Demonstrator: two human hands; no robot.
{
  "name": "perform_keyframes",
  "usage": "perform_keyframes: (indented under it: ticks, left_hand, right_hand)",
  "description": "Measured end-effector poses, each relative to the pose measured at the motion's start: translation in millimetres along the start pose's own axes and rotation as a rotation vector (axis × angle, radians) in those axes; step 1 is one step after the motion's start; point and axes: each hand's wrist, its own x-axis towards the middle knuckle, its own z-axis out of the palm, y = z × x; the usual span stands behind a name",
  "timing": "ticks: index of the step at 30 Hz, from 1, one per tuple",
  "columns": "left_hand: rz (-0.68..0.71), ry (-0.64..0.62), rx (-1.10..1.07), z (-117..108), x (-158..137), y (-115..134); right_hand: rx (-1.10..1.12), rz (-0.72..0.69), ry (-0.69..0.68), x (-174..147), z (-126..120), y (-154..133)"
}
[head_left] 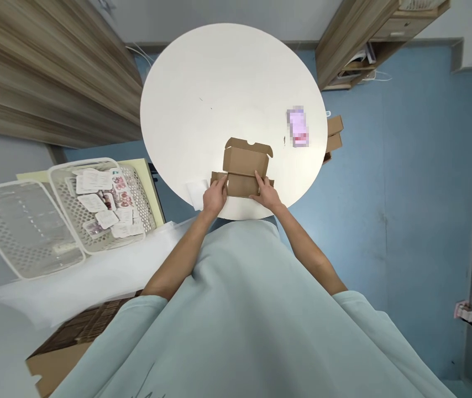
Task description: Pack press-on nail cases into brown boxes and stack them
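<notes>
A flat-cut brown cardboard box (246, 160) lies partly unfolded near the front edge of the round white table (227, 77). Its notched lid panel points away from me and the side flaps stick out left and right. My left hand (216, 194) grips the left side flap, fingertips on the cardboard. My right hand (267, 193) holds the right side, with one finger reaching to the crease and the thumb at the near edge. Beside my left hand a white translucent sheet or pouch (197, 193) rests on the table edge.
A blurred pink-purple item (298, 127) lies at the table's right. To the left stand white perforated baskets (148, 210), one holding cards and small packets. White wrapping sheet (115, 268) and a large carton (57, 362) are lower left. Small brown boxes (334, 132) sit beyond the table's right edge.
</notes>
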Motion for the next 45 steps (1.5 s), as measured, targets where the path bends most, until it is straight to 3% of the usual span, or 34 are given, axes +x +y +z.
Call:
perform_keyframes:
  ticks: [3,6,8,13,20,27,36,45]
  left_hand:
    - [0.034,-0.016,0.033,-7.6,-0.4,0.0]
    - [0.066,0.136,0.048,-16.1,0.8,-9.6]
    - [0.006,0.225,0.052,-21.2,3.5,-18.7]
    - [-0.117,0.077,0.087,-29.5,11.3,-27.6]
    - [-0.105,-0.028,-0.094,-25.5,3.7,3.1]
    - [-0.092,0.002,-0.15,-7.5,8.6,10.4]
    - [-0.144,-0.055,-0.064,-8.2,20.9,7.0]
    - [-0.128,-0.11,0.194,-8.4,19.2,20.8]
  right_hand:
    - [0.017,0.001,-0.001,-2.7,0.0,-1.8]
    - [0.04,-0.005,0.006,-4.3,1.7,-1.0]
    - [0.045,-0.009,0.013,-4.5,2.5,-0.3]
    - [0.042,-0.021,0.022,-5.3,1.9,-1.0]
    - [0.0,-0.033,0.023,-3.3,4.5,0.2]
    - [-0.034,-0.049,0.012,2.0,9.1,5.0]
    - [-0.018,-0.041,-0.008,4.8,9.0,6.3]
    - [-0.019,-0.024,0.02,9.2,6.0,4.0]
